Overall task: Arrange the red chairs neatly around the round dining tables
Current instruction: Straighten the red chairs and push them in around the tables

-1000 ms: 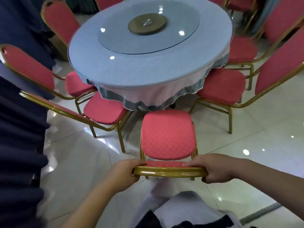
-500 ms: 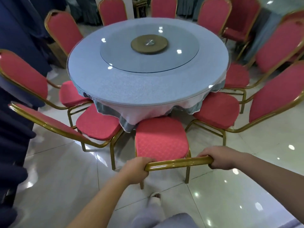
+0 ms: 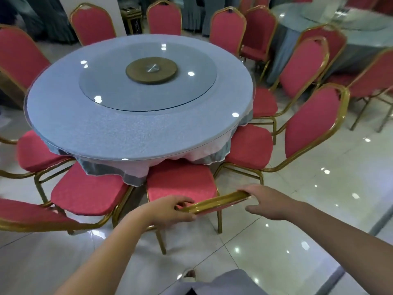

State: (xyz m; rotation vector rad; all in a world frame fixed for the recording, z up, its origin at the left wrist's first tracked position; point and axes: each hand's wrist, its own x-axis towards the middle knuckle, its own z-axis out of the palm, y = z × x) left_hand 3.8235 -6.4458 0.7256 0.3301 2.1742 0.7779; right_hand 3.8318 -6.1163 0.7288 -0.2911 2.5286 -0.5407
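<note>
A red chair with a gold frame (image 3: 180, 182) stands in front of me, its seat tucked partly under the overhanging cloth of the round table (image 3: 85, 128). My left hand (image 3: 170, 209) grips the left end of the chair's top rail, fingers curled over it. My right hand (image 3: 270, 201) is at the rail's right end, fingers lying fairly straight on top and thumb spread below, apart from the rail. Several more red chairs ring the table.
Neighbouring chairs stand close on the left (image 3: 89, 192) and right (image 3: 248, 147) of the one I hold. A glass turntable (image 3: 148, 86) sits on the table. A second round table (image 3: 340, 28) with its own chairs stands far right. The floor is glossy tile.
The chair has slid forward, so its seat now reaches under the table's edge. My right hand has loosened from a firm grip on the rail. My view has lifted.
</note>
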